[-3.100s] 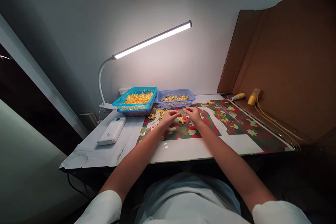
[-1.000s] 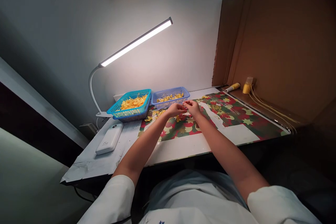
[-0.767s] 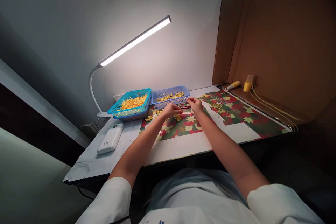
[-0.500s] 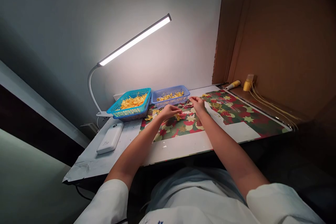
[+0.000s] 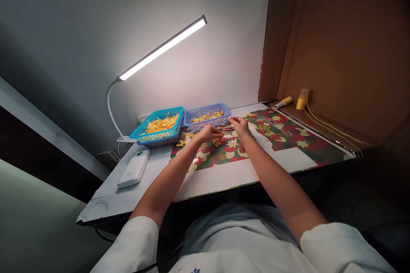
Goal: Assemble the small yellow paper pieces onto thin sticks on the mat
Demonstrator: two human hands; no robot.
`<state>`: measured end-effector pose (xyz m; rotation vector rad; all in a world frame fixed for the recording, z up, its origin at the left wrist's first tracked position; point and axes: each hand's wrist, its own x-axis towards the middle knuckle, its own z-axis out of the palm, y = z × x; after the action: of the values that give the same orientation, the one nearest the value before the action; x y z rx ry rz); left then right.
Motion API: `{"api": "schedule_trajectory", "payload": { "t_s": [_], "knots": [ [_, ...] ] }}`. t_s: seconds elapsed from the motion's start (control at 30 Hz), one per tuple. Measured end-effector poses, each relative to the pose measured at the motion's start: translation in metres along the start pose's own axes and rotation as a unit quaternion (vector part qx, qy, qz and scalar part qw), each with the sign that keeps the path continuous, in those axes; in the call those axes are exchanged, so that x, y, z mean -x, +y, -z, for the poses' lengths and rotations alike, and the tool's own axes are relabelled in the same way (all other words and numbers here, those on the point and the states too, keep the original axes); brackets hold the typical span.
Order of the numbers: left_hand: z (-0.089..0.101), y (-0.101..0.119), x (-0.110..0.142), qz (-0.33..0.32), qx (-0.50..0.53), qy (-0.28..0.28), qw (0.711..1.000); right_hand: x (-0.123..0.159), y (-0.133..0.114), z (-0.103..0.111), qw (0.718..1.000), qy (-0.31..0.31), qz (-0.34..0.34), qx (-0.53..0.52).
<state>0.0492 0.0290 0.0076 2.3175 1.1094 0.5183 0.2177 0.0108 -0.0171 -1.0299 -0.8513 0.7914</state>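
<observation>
My left hand (image 5: 209,133) is closed in a pinch over the patterned sheet (image 5: 230,153). Higher and to its right, my right hand (image 5: 240,125) pinches too. A thin pale strand (image 5: 226,128) runs between the two sets of fingertips. Just behind it lies a slim reddish thing (image 5: 229,128) whose kind I cannot make out. Below my left fingers rests a yellow bow-like piece (image 5: 217,142), and more yellow pieces (image 5: 181,143) lie left of that hand. The fingertips are too small to show what else they hold.
A turquoise basket (image 5: 134,133) of yellow pieces sits on another basket at the back left. Beside it stands a purple basket (image 5: 188,125). A white power bank (image 5: 134,168), a lit lamp (image 5: 163,49), a yellow-white tube (image 5: 284,102) and a yellow bottle (image 5: 302,101) surround the work.
The hands, close together one second ago, have drawn apart, and the thin strand now shows between them. The view has shifted right since the oldest frame.
</observation>
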Motion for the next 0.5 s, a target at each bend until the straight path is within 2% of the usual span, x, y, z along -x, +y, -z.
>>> {"api": "schedule_trajectory", "payload": {
  "t_s": [0.17,0.27,0.33,0.4,0.43,0.5],
  "knots": [
    [-0.006,-0.009,0.006,0.005,0.028,0.0,1.0,-0.003,0.001,0.006,0.998,0.039,-0.02,0.048],
    [-0.009,-0.013,0.008,0.0,0.032,0.003,0.999,-0.002,0.001,0.012,0.979,0.053,-0.043,0.191],
    [-0.01,-0.015,0.01,-0.005,0.036,0.006,0.999,0.0,-0.001,0.015,0.945,0.075,-0.033,0.318],
    [-0.011,-0.015,0.01,-0.004,0.045,0.007,0.999,0.005,-0.005,0.015,0.911,0.085,0.032,0.401],
    [-0.011,-0.015,0.01,-0.002,0.05,0.009,0.999,0.007,-0.008,0.015,0.901,0.068,0.081,0.421],
    [-0.012,-0.015,0.009,0.0,0.062,0.016,0.998,0.013,-0.011,0.012,0.885,-0.036,0.171,0.431]
  ]
}}
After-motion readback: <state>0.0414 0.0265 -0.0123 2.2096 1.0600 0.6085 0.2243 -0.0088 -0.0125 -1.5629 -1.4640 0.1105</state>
